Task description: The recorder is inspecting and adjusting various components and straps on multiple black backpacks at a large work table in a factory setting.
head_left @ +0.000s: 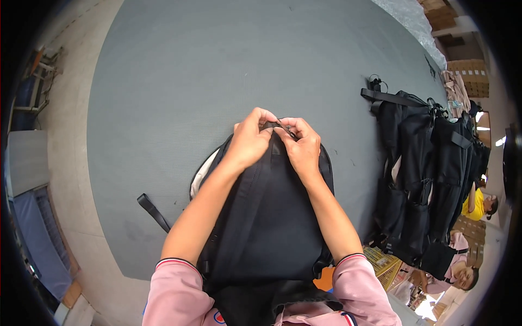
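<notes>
A black backpack [288, 217] lies on the grey table in front of me, its top end away from me. A pale patch shows along its left side. At the top end my left hand [253, 138] pinches the backpack's black edge between thumb and fingers. Close beside it, my right hand [302, 145] pinches the same edge, thumb turned inward. Exactly which strip or loop they grip is partly hidden by the fingers. One loose black strap [154, 213] sticks out to the left of the backpack.
Several black backpacks [424, 174] stand packed together along the table's right side. The grey table [217, 65] stretches far ahead and left. Clear plastic sheeting [410, 19] lies at the far right edge. Beyond it are cardboard boxes [467, 76] and other people, one in a yellow top [474, 204].
</notes>
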Demonstrator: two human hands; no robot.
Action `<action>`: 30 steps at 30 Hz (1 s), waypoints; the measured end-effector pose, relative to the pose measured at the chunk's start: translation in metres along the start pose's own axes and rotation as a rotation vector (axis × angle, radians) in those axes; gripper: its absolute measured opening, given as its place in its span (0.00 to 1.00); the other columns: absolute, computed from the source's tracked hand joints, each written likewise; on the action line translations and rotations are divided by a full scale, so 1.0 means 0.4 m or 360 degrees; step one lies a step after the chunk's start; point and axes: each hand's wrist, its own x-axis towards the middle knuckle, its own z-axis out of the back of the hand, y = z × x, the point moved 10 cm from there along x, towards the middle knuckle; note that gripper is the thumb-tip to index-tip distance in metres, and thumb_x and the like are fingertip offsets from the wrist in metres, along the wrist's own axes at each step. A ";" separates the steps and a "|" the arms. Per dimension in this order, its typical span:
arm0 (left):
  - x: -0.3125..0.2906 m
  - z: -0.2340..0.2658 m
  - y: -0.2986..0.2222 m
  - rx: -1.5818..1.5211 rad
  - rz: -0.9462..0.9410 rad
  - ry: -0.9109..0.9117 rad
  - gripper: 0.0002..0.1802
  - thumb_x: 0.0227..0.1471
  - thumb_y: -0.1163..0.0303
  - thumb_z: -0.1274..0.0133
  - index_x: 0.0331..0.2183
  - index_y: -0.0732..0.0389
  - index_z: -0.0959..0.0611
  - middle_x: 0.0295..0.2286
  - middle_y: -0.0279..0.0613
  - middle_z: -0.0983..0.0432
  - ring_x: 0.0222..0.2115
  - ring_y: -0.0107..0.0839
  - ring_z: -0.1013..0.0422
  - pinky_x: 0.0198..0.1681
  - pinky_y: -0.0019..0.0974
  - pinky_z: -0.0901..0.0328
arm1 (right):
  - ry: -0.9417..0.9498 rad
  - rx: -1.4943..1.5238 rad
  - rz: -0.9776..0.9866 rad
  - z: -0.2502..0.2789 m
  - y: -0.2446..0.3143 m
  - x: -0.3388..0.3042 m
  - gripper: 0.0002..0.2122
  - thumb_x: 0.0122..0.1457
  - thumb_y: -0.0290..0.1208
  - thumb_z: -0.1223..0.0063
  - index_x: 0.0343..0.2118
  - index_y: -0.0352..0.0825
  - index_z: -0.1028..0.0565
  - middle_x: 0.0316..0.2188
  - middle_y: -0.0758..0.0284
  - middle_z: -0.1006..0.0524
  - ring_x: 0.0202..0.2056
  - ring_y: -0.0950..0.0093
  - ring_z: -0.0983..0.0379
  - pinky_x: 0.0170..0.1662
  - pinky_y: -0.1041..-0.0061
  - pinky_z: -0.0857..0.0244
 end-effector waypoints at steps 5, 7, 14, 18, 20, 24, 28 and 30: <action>-0.005 -0.002 -0.001 -0.0568 0.0187 0.0330 0.14 0.49 0.84 0.56 0.40 0.64 0.27 0.36 0.37 0.30 0.39 0.24 0.33 0.47 0.28 0.38 | -0.0061 0.0433 0.0001 -0.007 -0.010 0.008 0.05 0.46 0.23 0.40 0.27 0.34 0.24 0.24 0.69 0.24 0.21 0.77 0.28 0.26 0.77 0.35; -0.002 0.008 0.016 -0.0504 0.0216 0.0249 0.13 0.49 0.84 0.55 0.40 0.65 0.27 0.39 0.42 0.30 0.41 0.27 0.33 0.47 0.30 0.37 | -0.0128 0.0054 0.0373 0.005 0.066 -0.001 0.06 0.45 0.22 0.40 0.27 0.33 0.24 0.25 0.68 0.23 0.20 0.76 0.29 0.25 0.77 0.37; 0.013 0.007 0.033 -0.0430 0.0104 0.0104 0.17 0.46 0.88 0.55 0.40 0.63 0.28 0.36 0.37 0.30 0.38 0.24 0.32 0.44 0.26 0.37 | 0.0578 0.0553 -0.0244 -0.095 0.036 -0.016 0.02 0.51 0.24 0.47 0.27 0.33 0.28 0.16 0.76 0.32 0.19 0.85 0.35 0.23 0.82 0.44; -0.001 0.014 0.026 -0.0503 0.0135 0.0120 0.18 0.48 0.88 0.56 0.42 0.63 0.31 0.35 0.39 0.30 0.37 0.26 0.31 0.45 0.27 0.37 | 0.0435 0.1044 -0.0479 -0.020 0.085 -0.051 0.04 0.55 0.27 0.47 0.29 0.33 0.28 0.18 0.79 0.35 0.23 0.92 0.41 0.24 0.87 0.46; -0.004 0.002 0.014 -0.0546 0.0163 0.0160 0.19 0.48 0.88 0.57 0.43 0.63 0.32 0.34 0.39 0.29 0.37 0.26 0.31 0.45 0.28 0.37 | 0.0100 0.0149 -0.0136 0.046 0.045 -0.041 0.05 0.53 0.26 0.45 0.32 0.33 0.28 0.25 0.72 0.30 0.24 0.82 0.33 0.26 0.79 0.39; -0.005 0.008 0.021 -0.0530 0.0208 0.0146 0.20 0.50 0.87 0.59 0.45 0.64 0.33 0.35 0.41 0.29 0.38 0.26 0.30 0.46 0.29 0.37 | 0.0022 -0.0480 0.0114 0.066 0.060 -0.062 0.09 0.49 0.26 0.43 0.34 0.35 0.28 0.31 0.68 0.29 0.25 0.70 0.29 0.29 0.70 0.35; -0.002 0.007 0.020 -0.0515 0.0214 0.0156 0.20 0.49 0.88 0.59 0.46 0.65 0.33 0.36 0.42 0.29 0.37 0.27 0.30 0.45 0.29 0.36 | -0.0021 -0.0511 0.0305 0.052 0.089 -0.056 0.10 0.48 0.25 0.41 0.34 0.36 0.28 0.29 0.69 0.31 0.24 0.69 0.29 0.27 0.72 0.35; -0.001 0.009 0.023 -0.0520 0.0213 0.0150 0.20 0.49 0.88 0.59 0.46 0.65 0.34 0.36 0.43 0.30 0.37 0.27 0.30 0.44 0.29 0.36 | -0.0030 -0.0540 0.0309 0.045 0.088 -0.055 0.10 0.47 0.25 0.41 0.33 0.36 0.28 0.29 0.69 0.31 0.24 0.69 0.29 0.27 0.72 0.35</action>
